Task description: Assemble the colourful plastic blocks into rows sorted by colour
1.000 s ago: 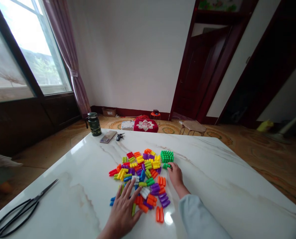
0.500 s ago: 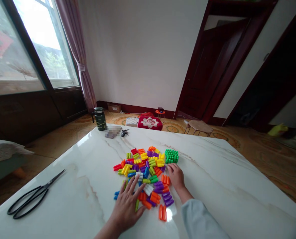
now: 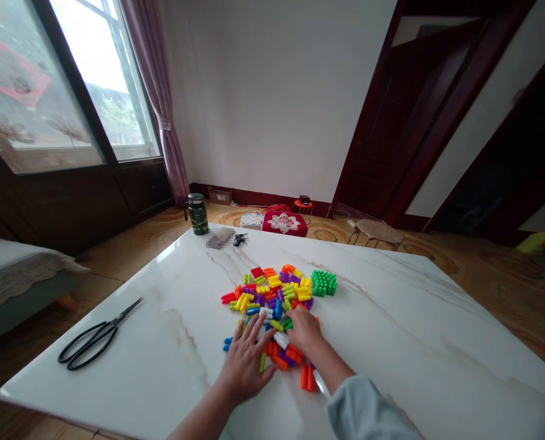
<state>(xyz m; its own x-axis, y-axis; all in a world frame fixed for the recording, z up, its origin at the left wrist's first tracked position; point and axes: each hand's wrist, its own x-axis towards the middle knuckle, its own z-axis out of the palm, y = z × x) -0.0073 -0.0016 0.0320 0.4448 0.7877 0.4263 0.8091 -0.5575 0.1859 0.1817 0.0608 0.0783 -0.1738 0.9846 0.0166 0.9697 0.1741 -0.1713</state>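
Note:
A heap of colourful plastic blocks (image 3: pixel 272 296) lies in the middle of the white marble table (image 3: pixel 405 330). A neat cluster of green blocks (image 3: pixel 324 283) stands at the heap's right edge. My left hand (image 3: pixel 245 363) rests flat on the near side of the heap, fingers spread. My right hand (image 3: pixel 302 331) lies palm down on the blocks close beside it, its fingers curled over the pieces; whether it grips one is hidden. An orange pair of blocks (image 3: pixel 307 377) lies just in front of my right wrist.
Black scissors (image 3: pixel 99 334) lie near the table's left edge. At the far corner stand a dark green flask (image 3: pixel 198 214), a phone (image 3: pixel 220 238) and keys (image 3: pixel 239 239). Beyond are a bed (image 3: pixel 16 275) at left, a small stool (image 3: pixel 380 232) and a red cushion (image 3: pixel 285 223).
My right hand has pulled back from the green cluster toward me and now covers the near middle of the heap. The left hand has stayed put. The camera has shifted left.

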